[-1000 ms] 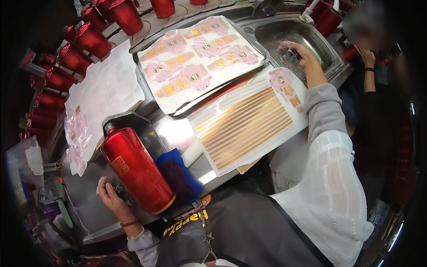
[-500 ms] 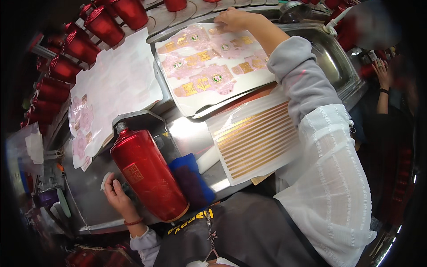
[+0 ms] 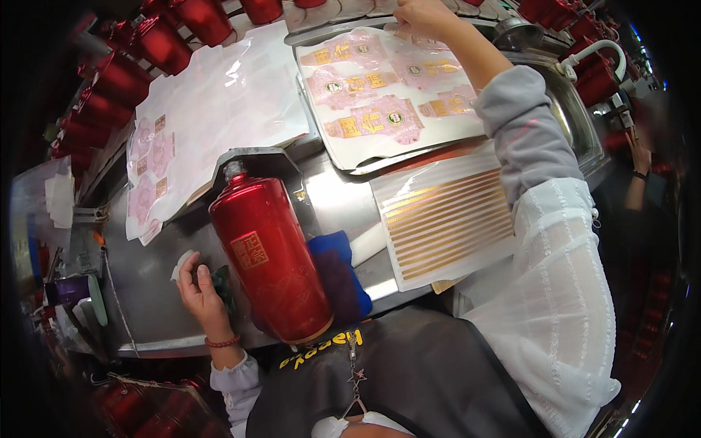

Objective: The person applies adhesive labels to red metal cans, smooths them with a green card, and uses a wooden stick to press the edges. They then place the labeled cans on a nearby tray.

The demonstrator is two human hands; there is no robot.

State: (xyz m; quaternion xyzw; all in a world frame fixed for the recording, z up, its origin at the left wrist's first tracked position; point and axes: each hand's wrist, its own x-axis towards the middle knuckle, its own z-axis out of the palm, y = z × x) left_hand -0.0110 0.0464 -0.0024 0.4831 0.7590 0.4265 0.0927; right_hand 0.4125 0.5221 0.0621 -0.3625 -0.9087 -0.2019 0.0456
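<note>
A glossy red bottle (image 3: pixel 281 266) with a gold square emblem lies tilted in front of me, neck away, its far end at a dark angular holder (image 3: pixel 281 157). Left of it, my left hand (image 3: pixel 204 298) is raised with curled fingers around a small white piece (image 3: pixel 185 264), partly hidden behind them. My right hand (image 3: pixel 427 20) reaches to the far edge of a tray (image 3: pixel 350 169). Its fingers are bent together there, and what they pinch is hidden. On the tray lies a sheet of pink-and-gold decals (image 3: pixel 376 120). A blue cloth (image 3: pixel 350 281) is tucked beside the bottle.
Left of the tray lies a stack of whitish decal sheets (image 3: pixel 219 102). A gold-striped sheet (image 3: pixel 449 226) rests under my right arm. Red bottles (image 3: pixel 120 80) line the back and left. A sink (image 3: pixel 577 120) stands right; another person's hand (image 3: pixel 640 157) shows beyond.
The whole view has shifted, so the bottle and sheets appear farther right and higher. Both hands keep nearly the same places relative to the bottle and the tray.
</note>
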